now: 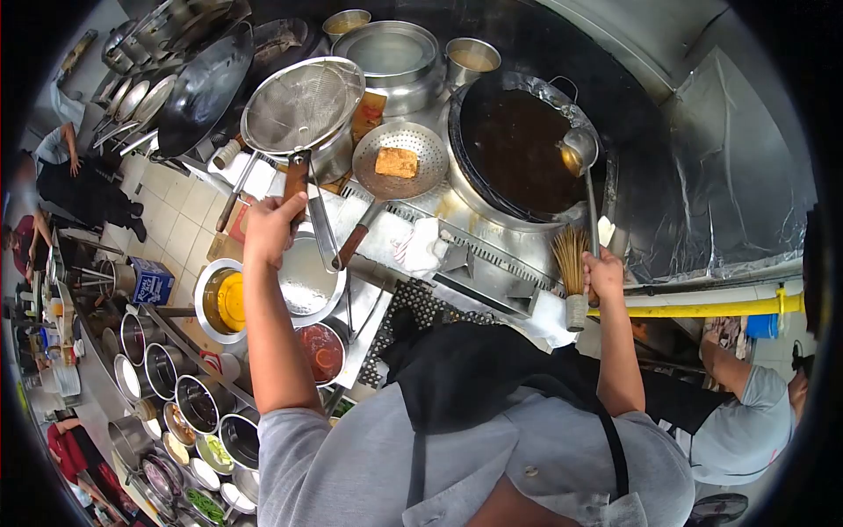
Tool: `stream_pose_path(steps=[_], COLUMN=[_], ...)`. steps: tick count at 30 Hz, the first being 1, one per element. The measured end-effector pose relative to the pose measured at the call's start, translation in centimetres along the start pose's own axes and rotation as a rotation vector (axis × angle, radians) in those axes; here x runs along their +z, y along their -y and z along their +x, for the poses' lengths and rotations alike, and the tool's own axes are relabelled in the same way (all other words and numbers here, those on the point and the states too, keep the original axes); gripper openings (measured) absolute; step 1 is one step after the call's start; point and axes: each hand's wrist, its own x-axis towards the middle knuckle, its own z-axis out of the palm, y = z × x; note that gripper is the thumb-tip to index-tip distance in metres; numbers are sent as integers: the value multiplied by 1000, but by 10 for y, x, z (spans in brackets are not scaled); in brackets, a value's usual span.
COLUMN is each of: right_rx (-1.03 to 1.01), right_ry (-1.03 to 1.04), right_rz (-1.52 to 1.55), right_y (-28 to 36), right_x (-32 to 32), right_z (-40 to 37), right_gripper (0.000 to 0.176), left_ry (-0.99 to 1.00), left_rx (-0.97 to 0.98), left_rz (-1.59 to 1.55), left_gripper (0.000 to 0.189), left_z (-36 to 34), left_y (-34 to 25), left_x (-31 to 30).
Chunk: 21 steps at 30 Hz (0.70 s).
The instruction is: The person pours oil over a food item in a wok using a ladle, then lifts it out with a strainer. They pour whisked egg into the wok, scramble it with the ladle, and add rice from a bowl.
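My left hand (277,227) is closed around the wooden handle of a round mesh strainer (303,104). The strainer's bowl hangs over a metal pot. Beside it rests a perforated skimmer (420,178) with a wooden handle, carrying a golden-brown fried block (396,162). My right hand (604,274) grips the long handle of a ladle (580,147), whose bowl lies at the right rim of a wok (514,140) filled with dark liquid. A bamboo brush (571,255) stands against the counter, right next to my right hand.
Large woks (202,88) hang at the upper left. Metal pots (388,53) line the back. A bowl of yellow liquid (230,299) and a container of red sauce (318,353) sit left of me. A person (742,422) is close on my right; others stand far left.
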Motion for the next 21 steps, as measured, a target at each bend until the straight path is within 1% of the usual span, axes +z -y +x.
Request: stream_pose_path(steps=[1,3,4,5,6,7,8,9,10,11,12,13,14,15,16,17,19,20,21], right_rx=[2,204,286,282,437,591,631,623,652,679,508,492,293,105,25,23,-104,-123,-126], right_ry=[-2,100,182,178,338,503,497,495,517,540,448,446,324,191,119,117,-15,-27,-18], right_rz=[10,275,470,477,813,1147,1262,1269,1238,1203,911,912,547,183,127,123,2,-15,31], right_y=[-1,2,6,10,15,17,16,16,15,15,15,15,13,9,4,4,15,27,45], right_x=[1,4,2,-3,-8,-12,-13,-15,-18,-22,-23,-23,-21,-22,-28,-37,-52,-60,-64], right_z=[1,2,-2,-4,-5,-5,-4,-3,-6,-7,-16,-21,-25,-30,-32,-34,-42,-50,-62], right_gripper=[8,12,13,13,14,16,25,25,21,18,14,14,13,12,14,14,19,24,26], left_ry=[12,31,37,43,248,251,413,583,546,341,265,250,406,269,103,26,-127,-162,-197], left_rx=[-17,-19,-99,-179,-287,-281,-316,-351,-367,-386,-378,-419,-262,-302,-348,-36,485,689,884], left_rz=[-62,-53,-269,-486,-668,-666,-902,-1134,-1239,-1265,-1236,-1379,-1128,-793,-456,-348,77,257,439], left_gripper=[33,32,34,36,56,56,65,74,80,62,42,28,25,21,13,6,7,8,9], left_z=[-2,4,7,9,13,9,2,-4,-9,-12,-8,-20,-34,-57,-84,-75,-82,-81,-81], left_y=[4,24,33,39,44,42,40,39,46,61,98,119,135,127,102,142,106,80,51], left_x=[1,0,3,7,11,16,24,30,34,38,40,49,62,90,117,143,165,165,162])
